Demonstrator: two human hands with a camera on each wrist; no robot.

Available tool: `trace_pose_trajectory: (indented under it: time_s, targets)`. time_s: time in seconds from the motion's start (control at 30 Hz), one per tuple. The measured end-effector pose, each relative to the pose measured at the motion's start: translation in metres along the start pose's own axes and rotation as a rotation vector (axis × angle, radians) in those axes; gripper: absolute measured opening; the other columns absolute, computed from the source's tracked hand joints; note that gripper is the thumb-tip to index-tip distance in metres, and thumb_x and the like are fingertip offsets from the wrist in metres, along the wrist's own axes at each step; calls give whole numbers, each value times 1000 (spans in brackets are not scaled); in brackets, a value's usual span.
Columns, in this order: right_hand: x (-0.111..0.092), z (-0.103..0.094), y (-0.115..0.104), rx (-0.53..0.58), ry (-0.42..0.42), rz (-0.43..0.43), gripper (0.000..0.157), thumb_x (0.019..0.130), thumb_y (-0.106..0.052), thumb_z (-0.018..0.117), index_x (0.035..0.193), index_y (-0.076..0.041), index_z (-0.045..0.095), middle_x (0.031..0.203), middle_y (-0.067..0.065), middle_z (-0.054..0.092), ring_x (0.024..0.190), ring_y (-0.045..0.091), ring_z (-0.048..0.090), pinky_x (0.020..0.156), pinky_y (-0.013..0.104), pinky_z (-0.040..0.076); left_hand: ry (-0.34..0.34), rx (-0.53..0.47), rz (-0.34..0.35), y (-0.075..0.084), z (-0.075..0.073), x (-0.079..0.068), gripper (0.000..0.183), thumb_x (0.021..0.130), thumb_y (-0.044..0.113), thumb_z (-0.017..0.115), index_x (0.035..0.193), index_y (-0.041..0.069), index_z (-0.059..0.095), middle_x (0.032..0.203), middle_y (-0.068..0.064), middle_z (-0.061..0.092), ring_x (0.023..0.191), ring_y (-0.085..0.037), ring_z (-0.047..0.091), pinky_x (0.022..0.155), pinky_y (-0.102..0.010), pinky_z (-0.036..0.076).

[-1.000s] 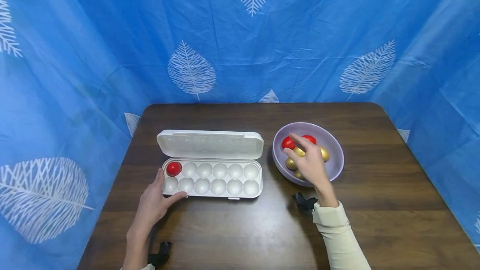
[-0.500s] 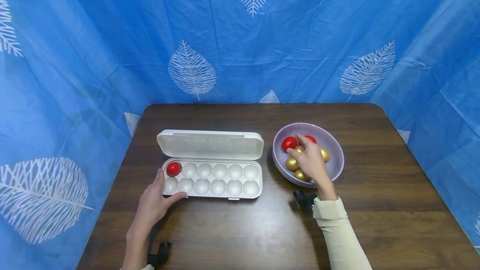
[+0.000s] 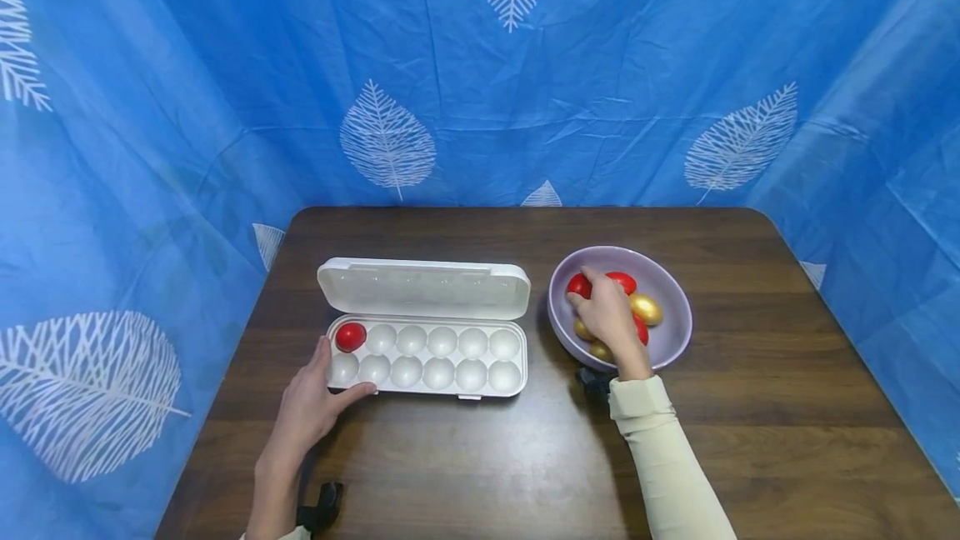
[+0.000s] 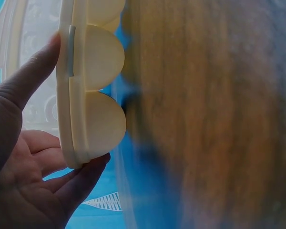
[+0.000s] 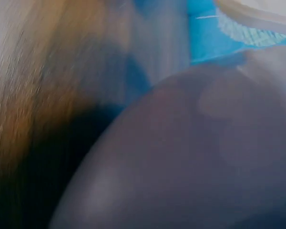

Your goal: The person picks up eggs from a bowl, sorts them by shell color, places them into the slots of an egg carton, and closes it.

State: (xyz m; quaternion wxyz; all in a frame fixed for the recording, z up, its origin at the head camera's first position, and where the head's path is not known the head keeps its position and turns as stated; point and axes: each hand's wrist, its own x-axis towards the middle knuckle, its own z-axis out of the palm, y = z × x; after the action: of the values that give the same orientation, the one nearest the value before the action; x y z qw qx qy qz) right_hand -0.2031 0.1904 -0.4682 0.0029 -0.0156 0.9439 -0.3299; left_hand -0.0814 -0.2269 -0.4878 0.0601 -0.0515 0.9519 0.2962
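Note:
In the head view, a white egg box [image 3: 459, 388] lies with its lid raised, one red egg [image 3: 350, 337] in its back left hollow. My left hand [image 3: 303, 407] holds the box's left end; in the left wrist view the thumb [image 4: 35, 69] is on the front edge and fingers reach under the corner. To the right stands a purple bowl [image 3: 671, 290] of red and gold eggs. Inside it, my right hand [image 3: 609, 315] has thumb and fingers around a red egg [image 3: 577, 284], hiding part of it. The bowl's outer wall [image 5: 181, 152] fills most of the right wrist view.
A gold egg [image 3: 646, 309] and another red egg [image 3: 621, 282] lie to the right of the right hand in the bowl. The dark wooden table [image 3: 480, 457] carries box and bowl. A blue leaf-patterned curtain [image 3: 480, 90] hangs behind the table.
My right hand has lowered and shifted left onto the red egg at the bowl's left side, uncovering another red egg by its wrist. The left hand keeps its place on the egg box.

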Motion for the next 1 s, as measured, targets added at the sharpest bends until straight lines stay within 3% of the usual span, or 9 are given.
trace_pose_trajectory:
  time_s: [0.2,0.43,0.7,1.0]
  targets:
    - [3,4,-1,-125,10,-58,53,89,-6,70,136,9,52,126,30,59,108,47,57,99,61,43,8,2,5,0,0,-1,117,78,55,78,152,-11,16,154,-35,17,136,-56,27,108,-65,26]
    - [3,6,1,-155,21,-63,48,88,-4,70,133,6,56,118,29,63,98,44,59,93,60,48,-5,-10,-2,1,-1,-2,119,78,57,77,152,-10,14,156,-34,15,137,-56,25,108,-66,24]
    - [1,11,6,-161,112,-140,30,87,-6,72,114,5,65,100,25,68,85,44,60,83,58,50,-6,-7,2,-2,2,-2,119,78,58,77,152,-10,14,156,-33,15,137,-56,25,108,-66,24]
    - [-2,17,6,-184,149,-153,24,91,-7,68,108,8,62,99,25,64,89,44,61,85,58,51,-4,-17,-7,-3,5,1,119,78,58,77,153,-9,13,156,-32,14,138,-55,23,109,-66,23]
